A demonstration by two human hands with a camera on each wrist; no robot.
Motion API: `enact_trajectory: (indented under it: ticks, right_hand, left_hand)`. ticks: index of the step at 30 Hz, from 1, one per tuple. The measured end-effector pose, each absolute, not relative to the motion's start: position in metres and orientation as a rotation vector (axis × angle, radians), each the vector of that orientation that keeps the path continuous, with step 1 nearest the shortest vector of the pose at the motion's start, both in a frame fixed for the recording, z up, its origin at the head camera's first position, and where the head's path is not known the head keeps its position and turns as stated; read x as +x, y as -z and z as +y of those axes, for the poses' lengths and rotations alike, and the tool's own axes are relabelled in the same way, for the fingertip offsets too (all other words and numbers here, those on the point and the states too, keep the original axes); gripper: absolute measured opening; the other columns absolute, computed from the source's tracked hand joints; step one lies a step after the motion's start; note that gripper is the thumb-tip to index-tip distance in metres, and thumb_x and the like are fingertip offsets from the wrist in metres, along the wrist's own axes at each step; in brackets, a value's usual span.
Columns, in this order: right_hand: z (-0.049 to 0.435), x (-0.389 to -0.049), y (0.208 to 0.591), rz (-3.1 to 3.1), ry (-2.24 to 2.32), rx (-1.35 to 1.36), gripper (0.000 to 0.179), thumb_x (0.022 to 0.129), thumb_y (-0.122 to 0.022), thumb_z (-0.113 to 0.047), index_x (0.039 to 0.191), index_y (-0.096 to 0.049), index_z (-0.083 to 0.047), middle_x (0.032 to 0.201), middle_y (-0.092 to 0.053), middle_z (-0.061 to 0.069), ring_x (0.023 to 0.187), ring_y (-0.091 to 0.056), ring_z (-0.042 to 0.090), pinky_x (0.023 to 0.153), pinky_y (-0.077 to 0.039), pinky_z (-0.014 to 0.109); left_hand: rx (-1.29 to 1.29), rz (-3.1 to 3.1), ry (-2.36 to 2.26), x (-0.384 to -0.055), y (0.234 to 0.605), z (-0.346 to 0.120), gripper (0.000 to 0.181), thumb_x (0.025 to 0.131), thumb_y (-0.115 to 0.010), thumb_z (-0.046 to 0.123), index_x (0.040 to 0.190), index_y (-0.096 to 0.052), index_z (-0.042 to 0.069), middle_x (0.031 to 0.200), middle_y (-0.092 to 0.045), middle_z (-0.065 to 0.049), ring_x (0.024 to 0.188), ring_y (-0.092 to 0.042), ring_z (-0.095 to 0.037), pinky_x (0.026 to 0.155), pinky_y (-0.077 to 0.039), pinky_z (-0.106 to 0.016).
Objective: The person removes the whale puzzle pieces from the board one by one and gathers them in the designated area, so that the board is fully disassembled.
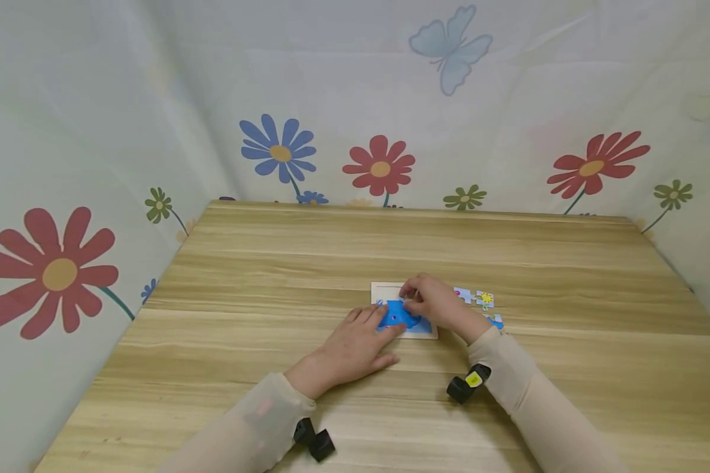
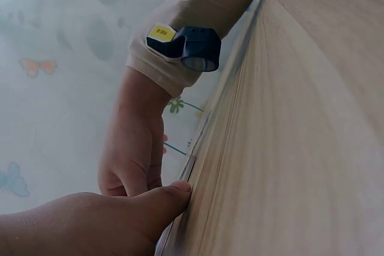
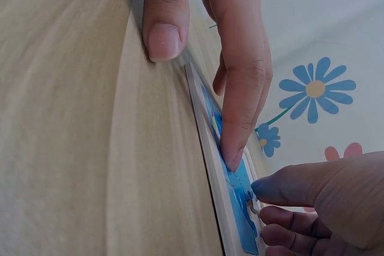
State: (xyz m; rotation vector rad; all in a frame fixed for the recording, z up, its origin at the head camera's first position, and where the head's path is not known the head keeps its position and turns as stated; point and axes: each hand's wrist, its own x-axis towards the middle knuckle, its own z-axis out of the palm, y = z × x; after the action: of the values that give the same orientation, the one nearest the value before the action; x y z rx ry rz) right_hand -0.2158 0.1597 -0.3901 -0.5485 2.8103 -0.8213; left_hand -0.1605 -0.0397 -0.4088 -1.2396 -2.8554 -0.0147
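Observation:
A flat puzzle board (image 1: 375, 292) with a pale frame holds joined blue pieces (image 1: 395, 314), which show a blue animal. My left hand (image 1: 355, 345) lies over its lower left part with fingers spread, and in the right wrist view a fingertip (image 3: 234, 159) presses the blue surface. From the right, my right hand (image 1: 434, 302) reaches over the board with fingers bent, pinching a small puzzle piece (image 3: 251, 198) at the board surface between thumb and fingers. Most of that piece is hidden by the hand.
Loose puzzle pieces lie just right of the board: one with a yellow flower (image 1: 485, 298) and a blue one (image 1: 495, 321) partly behind the right wrist. The wooden table (image 1: 260, 263) ends at a flower-printed cloth (image 1: 343, 85) behind and at the sides.

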Motion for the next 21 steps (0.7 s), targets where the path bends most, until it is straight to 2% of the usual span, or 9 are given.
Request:
enact_trajectory:
  ticks: [21]
  right_hand:
    - [0.1599, -0.2154, 0.3913, 2.829, 0.833, -0.577, 0.014, 0.088, -0.065, -0.009, 0.102, -0.066, -0.003, 0.095, -0.062, 0.011, 0.083, -0.057, 0.019, 0.077, -0.052, 0.035]
  left_hand:
    - [-1.224, -2.857, -0.003, -0.1608, 0.4107, -0.0401, 0.054, 0.095, -0.047, 0.055, 0.142, -0.047, 0.028, 0.149, -0.042, -0.015, 0.139, -0.04, -0.031, 0.11, -0.037, -0.047]
